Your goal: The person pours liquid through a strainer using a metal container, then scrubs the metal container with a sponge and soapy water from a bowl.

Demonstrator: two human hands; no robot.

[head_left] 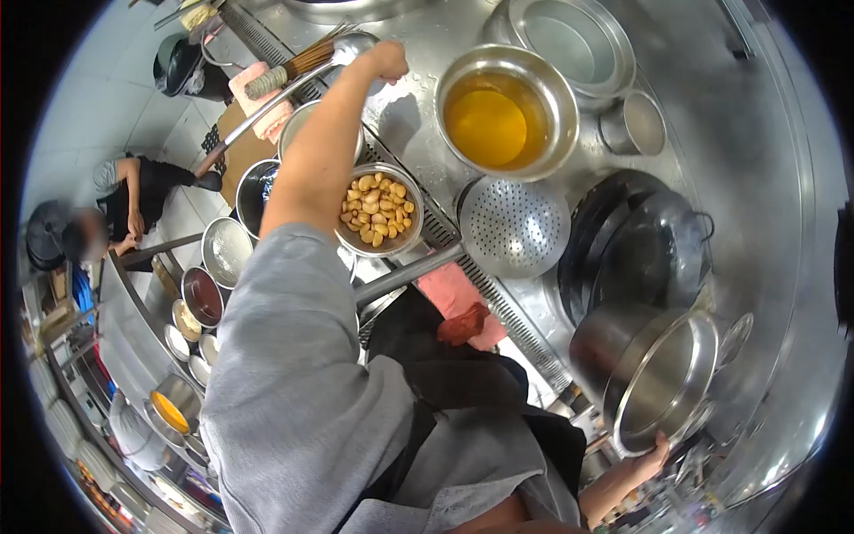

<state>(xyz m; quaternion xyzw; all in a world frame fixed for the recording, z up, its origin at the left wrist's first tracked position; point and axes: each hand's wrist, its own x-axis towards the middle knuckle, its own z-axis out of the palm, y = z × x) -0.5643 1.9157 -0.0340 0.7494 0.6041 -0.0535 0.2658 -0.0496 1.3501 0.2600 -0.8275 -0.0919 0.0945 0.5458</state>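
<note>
The tall pot (656, 378) is held at its rim by the right hand (648, 460), thumb laid on the metal (the other fingers are mostly hidden, so tightness can't be told). It's found at the bench's (427, 20) near edge, toward the right. For this hold, the rim is best gripped well around, with the mouth kept level. The left hand (385, 62) is curled nearly closed, beside a ladle (350, 43) toward the bench's left; whether anything is gripped can't be told.

Counts, going outward: one tall pot, one wok (654, 258) beside it, one strainer (511, 222) by the near edge, one bowl of yellow liquid (562, 116), one small cup (644, 123) and one wide pot (625, 62) toward the far edge. Across the near edge: one ladle, one brush (307, 64), two pink cloths (449, 285).
</note>
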